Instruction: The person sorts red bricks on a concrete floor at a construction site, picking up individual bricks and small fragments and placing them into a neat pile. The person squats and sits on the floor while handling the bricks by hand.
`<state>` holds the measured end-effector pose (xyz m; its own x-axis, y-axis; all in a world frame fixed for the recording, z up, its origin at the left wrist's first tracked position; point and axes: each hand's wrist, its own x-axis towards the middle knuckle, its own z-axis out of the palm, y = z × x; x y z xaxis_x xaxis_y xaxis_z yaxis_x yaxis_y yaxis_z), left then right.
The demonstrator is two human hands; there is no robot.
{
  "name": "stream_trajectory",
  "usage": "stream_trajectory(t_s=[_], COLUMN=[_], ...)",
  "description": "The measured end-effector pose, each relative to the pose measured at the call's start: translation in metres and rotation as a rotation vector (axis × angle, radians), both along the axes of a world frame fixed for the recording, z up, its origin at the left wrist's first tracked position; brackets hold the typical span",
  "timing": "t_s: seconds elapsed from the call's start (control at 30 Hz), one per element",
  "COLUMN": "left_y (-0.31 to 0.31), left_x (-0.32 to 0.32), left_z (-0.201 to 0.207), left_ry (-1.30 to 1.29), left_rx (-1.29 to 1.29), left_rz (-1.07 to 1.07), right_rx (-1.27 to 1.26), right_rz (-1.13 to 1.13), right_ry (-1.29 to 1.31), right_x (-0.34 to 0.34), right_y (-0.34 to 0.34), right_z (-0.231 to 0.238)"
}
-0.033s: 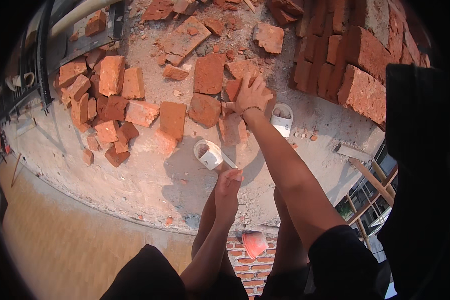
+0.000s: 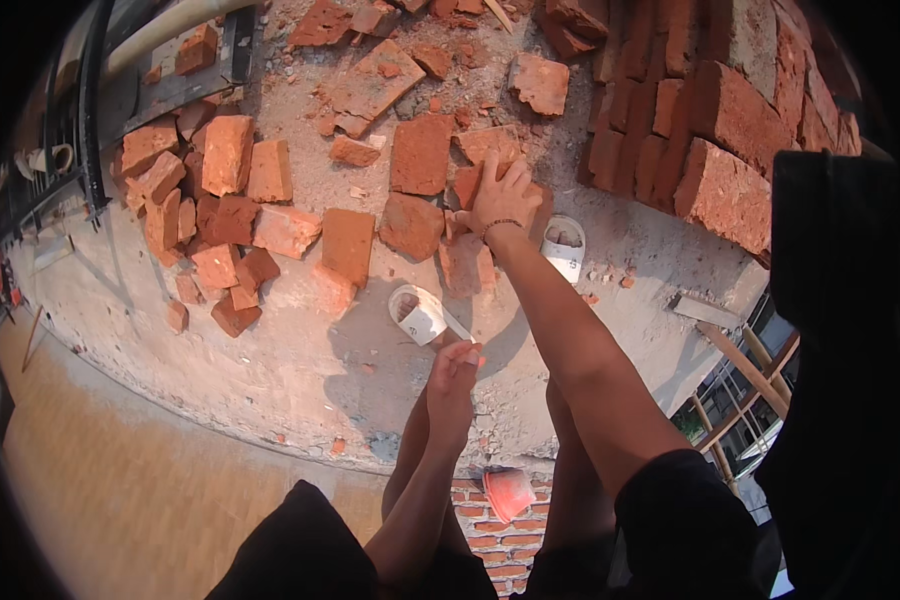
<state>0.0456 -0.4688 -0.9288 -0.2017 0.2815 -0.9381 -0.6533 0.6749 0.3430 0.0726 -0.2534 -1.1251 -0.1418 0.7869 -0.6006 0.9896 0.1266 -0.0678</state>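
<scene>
My right hand (image 2: 503,200) reaches down among the bricks. Its thumb and fingers are around a red brick (image 2: 467,183), whose far side the hand partly hides. Just below the hand, another brick (image 2: 465,262) lies on the ground, and a squarish brick (image 2: 411,226) is to its left. Low in front of me, my left hand (image 2: 454,372) is closed round a thin, pale, blade-like tool (image 2: 458,326) pointing up and left. The fist hides its handle. White sandals (image 2: 422,318) are on my feet, close to both hands.
Broken bricks (image 2: 228,155) lie heaped at the left beside a dark metal frame (image 2: 92,120). A tall brick stack (image 2: 725,190) stands at the upper right. The concrete ledge (image 2: 300,390) ends near me; a red bucket (image 2: 510,493) is below its edge. Wooden poles (image 2: 745,365) stick out at the right.
</scene>
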Motion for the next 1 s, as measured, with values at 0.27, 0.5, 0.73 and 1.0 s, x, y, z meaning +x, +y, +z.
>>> stream_trajectory(t_s=[0.27, 0.5, 0.73, 1.0], left_y=[0.068, 0.153, 0.228, 0.194], left_x=[-0.078, -0.197, -0.236, -0.280], left_z=[0.076, -0.072, -0.178, -0.190], left_ry=[-0.282, 0.166, 0.251, 0.185], left_rx=[0.349, 0.443, 0.513, 0.436], left_rz=[-0.087, -0.662, -0.783, -0.519], right_rx=[-0.230, 0.894, 0.256, 0.235], right_rz=[0.226, -0.395, -0.814, -0.264], right_ry=[0.333, 0.424, 0.262, 0.526], right_x=[-0.028, -0.013, 0.022, -0.004], right_y=[0.053, 0.287, 0.367, 0.300], right_z=[0.014, -0.075, -0.081, -0.084])
